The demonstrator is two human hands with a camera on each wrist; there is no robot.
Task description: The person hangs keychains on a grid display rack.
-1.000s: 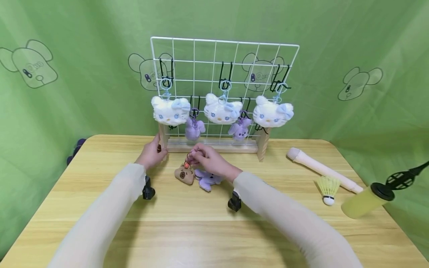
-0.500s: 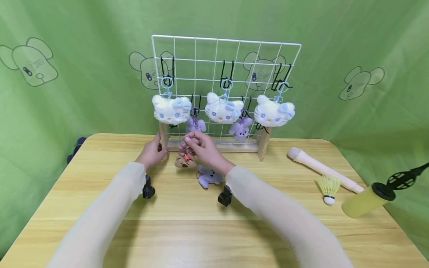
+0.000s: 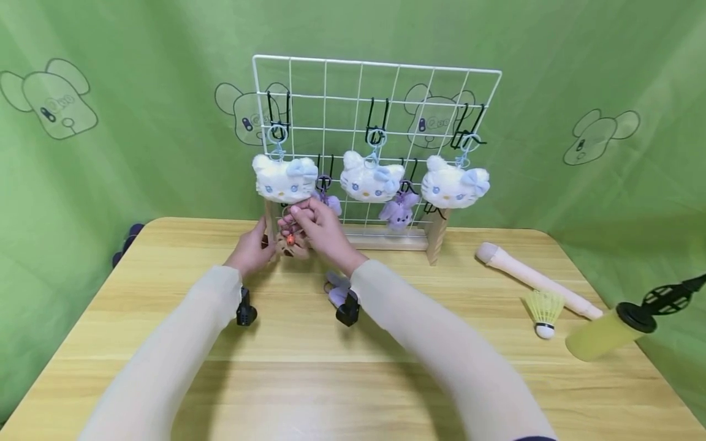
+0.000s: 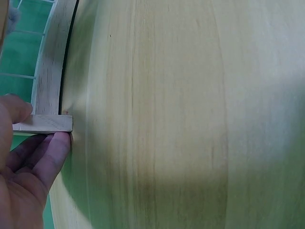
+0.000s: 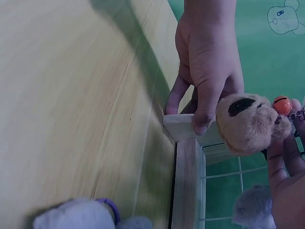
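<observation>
My left hand grips the wooden foot at the left end of a white wire grid rack, thumb on one side and fingers on the other. My right hand pinches the ring end of a brown plush keychain with a dark muzzle and an orange bell. The plush hangs below the fingers, before the rack's lower left. Just above this hand is a white cat-head plush on an upper hook. A purple plush is partly hidden behind the hand.
Two more white cat plushes and another purple plush hang on the rack. A lilac plush keychain lies on the table, partly behind my right wrist. To the right are a pale microphone, a shuttlecock and a yellow bottle.
My right hand has lifted the brown plush keychain off the table and carried it left and up toward the rack's lower left. My left hand keeps its grip on the wooden foot.
</observation>
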